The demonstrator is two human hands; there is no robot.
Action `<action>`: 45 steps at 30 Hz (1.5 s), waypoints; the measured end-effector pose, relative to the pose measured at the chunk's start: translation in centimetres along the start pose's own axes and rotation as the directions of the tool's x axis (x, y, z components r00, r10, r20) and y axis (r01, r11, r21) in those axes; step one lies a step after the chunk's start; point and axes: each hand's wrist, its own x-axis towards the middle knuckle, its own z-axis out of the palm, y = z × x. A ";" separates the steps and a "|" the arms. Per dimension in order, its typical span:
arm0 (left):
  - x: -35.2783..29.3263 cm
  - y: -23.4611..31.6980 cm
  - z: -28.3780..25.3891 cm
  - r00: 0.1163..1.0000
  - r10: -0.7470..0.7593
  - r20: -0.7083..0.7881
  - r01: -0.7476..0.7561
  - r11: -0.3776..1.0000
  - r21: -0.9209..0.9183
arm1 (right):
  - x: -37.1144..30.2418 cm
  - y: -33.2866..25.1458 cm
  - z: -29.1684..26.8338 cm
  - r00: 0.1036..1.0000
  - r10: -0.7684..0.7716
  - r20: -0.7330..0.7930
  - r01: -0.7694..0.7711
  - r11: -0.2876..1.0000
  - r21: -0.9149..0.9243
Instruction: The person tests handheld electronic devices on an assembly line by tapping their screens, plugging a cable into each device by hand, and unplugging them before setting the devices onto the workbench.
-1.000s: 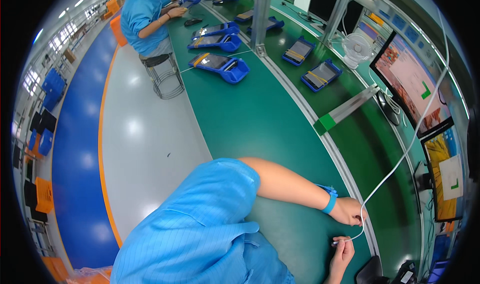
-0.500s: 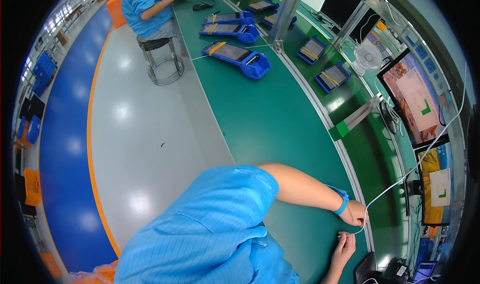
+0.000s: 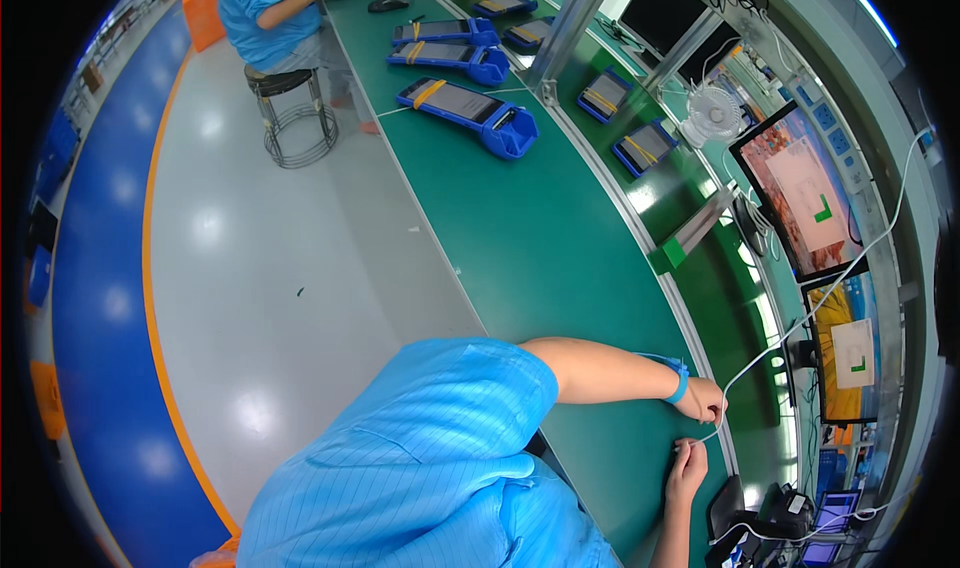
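A thin white cable [image 3: 787, 336] hangs from the upper right down to my two hands. My left hand [image 3: 703, 400], with a blue wrist strap [image 3: 680, 381] above it, is closed around the cable close to the bench edge. Just below it, my right hand [image 3: 687, 465] pinches the cable's lower end with thumb and fingers. What exactly sits at that end is too small to make out. Both hands are over the green bench top [image 3: 570, 268], beside its metal rail.
Blue-cased handheld terminals [image 3: 470, 108] with yellow bands lie farther along the bench. Two lit monitors [image 3: 800, 193], a small white fan [image 3: 712, 116] and a metal post [image 3: 575, 33] stand right. A co-worker [image 3: 268, 13] sits at the far left near a stool [image 3: 290, 118].
The view has shifted slightly, so the bench and monitors appear farther left. My hands keep hold of the cable close together. More white cable shows at the lower right.
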 end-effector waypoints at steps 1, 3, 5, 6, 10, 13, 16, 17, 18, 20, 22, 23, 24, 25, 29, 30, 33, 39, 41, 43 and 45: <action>0.0 0.1 0.0 1.000 -0.011 -0.003 0.011 1.000 0.002 | -0.1 0.1 0.0 1.000 0.001 -0.001 -0.001 1.000 -0.004; -0.2 0.2 0.0 1.000 -0.021 -0.002 0.021 0.999 -0.025 | -0.2 0.1 -0.1 1.000 0.014 0.002 -0.014 1.000 -0.009; -0.4 0.3 0.0 0.999 -0.035 0.000 0.035 0.998 -0.050 | -0.4 -0.1 -0.1 0.999 0.038 0.014 -0.038 0.999 -0.015; -0.5 0.6 -0.1 0.998 -0.062 0.016 0.063 0.995 -0.073 | -0.4 0.0 -0.1 0.998 0.064 0.021 -0.064 0.998 -0.022; 0.0 1.4 -0.3 0.994 -0.084 0.073 0.093 0.988 -0.125 | -1.3 0.2 -0.5 0.998 0.031 -0.050 -0.036 0.995 -0.096; -0.5 0.8 -1.0 0.993 -0.098 0.068 0.111 0.966 -0.235 | -0.5 -0.3 -0.5 0.991 -0.091 -0.094 0.080 0.990 -0.117; -0.8 1.9 -2.2 0.990 -0.124 0.065 0.129 0.988 -0.087 | 0.3 -0.8 -0.7 0.965 -0.200 -0.169 0.176 0.973 -0.147; -1.1 1.6 -2.3 0.983 -0.167 0.075 0.177 0.970 -0.169 | 0.5 -0.9 -0.7 0.957 -0.223 -0.186 0.198 0.970 -0.143; -0.9 2.2 -2.3 0.984 -0.161 0.075 0.170 0.975 -0.140 | 0.5 -0.9 -1.0 0.949 -0.239 -0.206 0.210 0.966 -0.151; -0.9 1.7 -2.3 0.982 -0.175 0.075 0.182 0.979 -0.092 | 0.6 -0.7 -0.8 0.947 -0.234 -0.221 0.213 0.970 -0.117; -1.4 1.9 -2.6 0.969 -0.229 0.094 0.240 0.962 -0.129 | 0.6 -1.0 -0.7 0.952 -0.230 -0.204 0.215 0.972 -0.091; -1.7 2.0 -2.7 0.955 -0.270 0.121 0.289 0.939 -0.189 | 0.5 -0.8 -0.6 0.952 -0.226 -0.207 0.214 0.974 -0.081; -2.1 1.8 -2.8 0.940 -0.319 0.118 0.338 0.917 -0.212 | 0.6 -0.7 -0.3 0.951 -0.234 -0.204 0.226 0.972 -0.063; -1.7 1.9 -2.3 0.936 -0.328 0.131 0.351 0.903 -0.248 | 0.1 -0.8 -0.7 0.945 -0.236 -0.225 0.227 0.972 -0.066; -1.1 2.2 -1.0 0.935 -0.323 0.144 0.351 0.898 -0.267 | -0.9 -0.4 -1.1 0.954 -0.211 -0.213 0.201 0.977 -0.068; -0.9 2.7 -1.0 0.928 -0.338 0.158 0.369 0.893 -0.258 | -0.9 -0.2 -1.1 0.949 -0.239 -0.206 0.225 0.970 -0.086; -1.5 3.5 -1.9 0.906 -0.406 0.120 0.424 0.868 -0.258 | -0.7 -0.4 -0.4 0.929 -0.310 -0.203 0.293 0.950 -0.110; -1.4 3.3 -3.1 0.903 -0.415 0.109 0.428 0.862 -0.273 | -0.6 0.0 -0.1 0.896 -0.346 -0.278 0.356 0.934 -0.015; -1.0 3.3 -2.8 0.894 -0.435 0.105 0.447 0.864 -0.230 | -0.6 0.6 0.0 0.896 -0.321 -0.308 0.339 0.941 0.007; -1.3 3.7 -2.8 0.894 -0.444 0.068 0.447 0.868 -0.214 | -0.7 0.4 0.3 0.890 -0.328 -0.317 0.368 0.927 0.075; -1.5 3.8 -2.9 0.891 -0.453 0.036 0.452 0.875 -0.174 | -0.7 0.3 0.2 0.886 -0.299 -0.354 0.354 0.930 0.101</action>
